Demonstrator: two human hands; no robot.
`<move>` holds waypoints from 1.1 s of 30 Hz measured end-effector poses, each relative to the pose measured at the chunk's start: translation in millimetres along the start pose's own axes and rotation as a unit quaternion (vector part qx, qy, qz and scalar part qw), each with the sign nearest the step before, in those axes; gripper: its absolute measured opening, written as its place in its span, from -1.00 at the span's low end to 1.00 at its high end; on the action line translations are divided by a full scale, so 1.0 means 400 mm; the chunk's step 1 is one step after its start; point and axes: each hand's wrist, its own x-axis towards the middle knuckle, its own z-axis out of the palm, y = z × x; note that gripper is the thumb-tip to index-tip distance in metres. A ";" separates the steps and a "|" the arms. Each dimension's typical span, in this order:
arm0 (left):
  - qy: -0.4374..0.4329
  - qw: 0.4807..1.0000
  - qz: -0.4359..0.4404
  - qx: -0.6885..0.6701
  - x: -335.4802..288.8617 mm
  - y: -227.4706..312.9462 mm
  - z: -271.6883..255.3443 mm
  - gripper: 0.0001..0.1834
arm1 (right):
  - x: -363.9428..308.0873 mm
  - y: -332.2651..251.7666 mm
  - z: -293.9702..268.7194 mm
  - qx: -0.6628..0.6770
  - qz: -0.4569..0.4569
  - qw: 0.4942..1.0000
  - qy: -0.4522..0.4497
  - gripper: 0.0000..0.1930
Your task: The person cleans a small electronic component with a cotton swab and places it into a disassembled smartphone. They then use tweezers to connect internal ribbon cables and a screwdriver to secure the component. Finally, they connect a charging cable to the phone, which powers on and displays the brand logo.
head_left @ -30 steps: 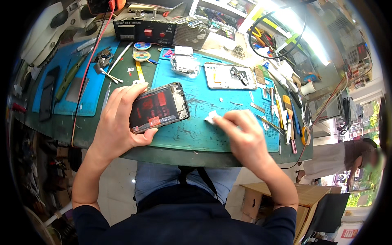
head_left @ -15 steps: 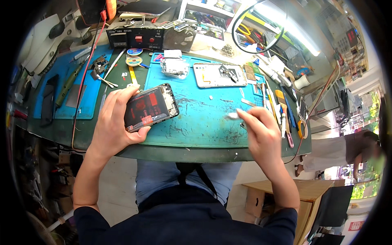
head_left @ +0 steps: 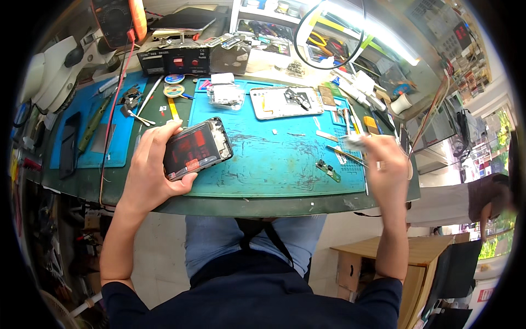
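The left hand (head_left: 143,170) holds the opened phone (head_left: 190,149), likely light, stiff and fragile, best gripped edgewise, while the right hand (head_left: 386,164) pinches a blurred whitish scrap (head_left: 355,142).

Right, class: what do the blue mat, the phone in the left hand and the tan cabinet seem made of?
Blue mat: probably rubber or silicone; matte, scuffed with dark marks.
Phone: silvery-grey parts at one end suggest metal; its dark panel's sheen hints at plastic film.
Cabinet: wood or wood-effect board, judging by its tan colour; which is unclear.
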 end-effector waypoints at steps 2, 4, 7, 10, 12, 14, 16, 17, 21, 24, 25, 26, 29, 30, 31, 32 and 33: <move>-0.017 1.000 0.007 -0.017 0.017 0.018 -0.003 -0.01 | -0.004 0.090 -0.042 -0.073 0.150 0.981 0.098 -0.77; -0.042 0.998 0.027 -0.036 0.045 0.043 0.002 -0.02 | -0.013 0.160 -0.049 -0.211 0.121 0.969 0.036 -0.78; -0.094 0.990 0.091 -0.048 0.097 0.090 0.042 -0.07 | -0.050 0.170 -0.035 -0.273 0.121 0.954 0.003 -0.77; -0.143 0.981 0.123 -0.046 0.146 0.120 0.094 -0.10 | -0.077 0.089 -0.004 -0.080 0.104 0.990 -0.054 -0.83; -0.160 0.977 0.137 -0.027 0.167 0.132 0.125 -0.14 | -0.091 0.018 0.024 0.032 0.118 0.985 -0.122 -0.84; -0.173 0.976 0.126 -0.038 0.175 0.135 0.134 -0.11 | -0.097 -0.031 0.045 0.029 0.080 0.986 -0.142 -0.81; -0.188 0.974 0.120 -0.049 0.179 0.134 0.131 -0.10 | -0.093 -0.044 0.049 0.030 0.101 0.980 -0.166 -0.79; -0.193 0.972 0.122 -0.054 0.179 0.136 0.127 -0.11 | -0.090 -0.041 0.047 0.039 0.122 0.974 -0.188 -0.79; -0.205 0.970 0.123 -0.038 0.183 0.148 0.112 -0.17 | -0.071 -0.016 0.032 0.130 0.150 0.953 -0.227 -0.80; -0.177 0.977 0.118 -0.033 0.203 0.158 0.125 -0.32 | -0.060 -0.015 0.029 0.252 0.214 0.918 -0.218 -0.82; -0.199 0.971 0.126 -0.041 0.214 0.158 0.133 -0.35 | -0.059 -0.022 0.036 0.312 0.229 0.907 -0.167 -0.86; -0.218 0.965 0.140 -0.046 0.232 0.153 0.144 -0.39 | -0.057 -0.027 0.043 0.317 0.240 0.906 -0.148 -0.88; -0.236 0.950 0.206 -0.020 0.256 0.155 0.185 -0.42 | -0.061 -0.040 0.067 0.319 0.227 0.912 -0.123 -0.89; -0.236 0.944 0.230 -0.009 0.260 0.155 0.194 -0.39 | -0.065 -0.043 0.075 0.314 0.215 0.917 -0.116 -0.90; -0.232 0.939 0.255 -0.005 0.263 0.153 0.201 -0.37 | -0.072 -0.047 0.082 0.300 0.193 0.928 -0.109 -0.90; -0.229 0.939 0.257 -0.008 0.264 0.151 0.206 -0.32 | -0.080 -0.050 0.085 0.308 0.194 0.925 -0.108 -0.90; -0.225 0.939 0.260 -0.010 0.266 0.148 0.208 -0.32 | -0.088 -0.054 0.087 0.311 0.209 0.920 -0.117 -0.90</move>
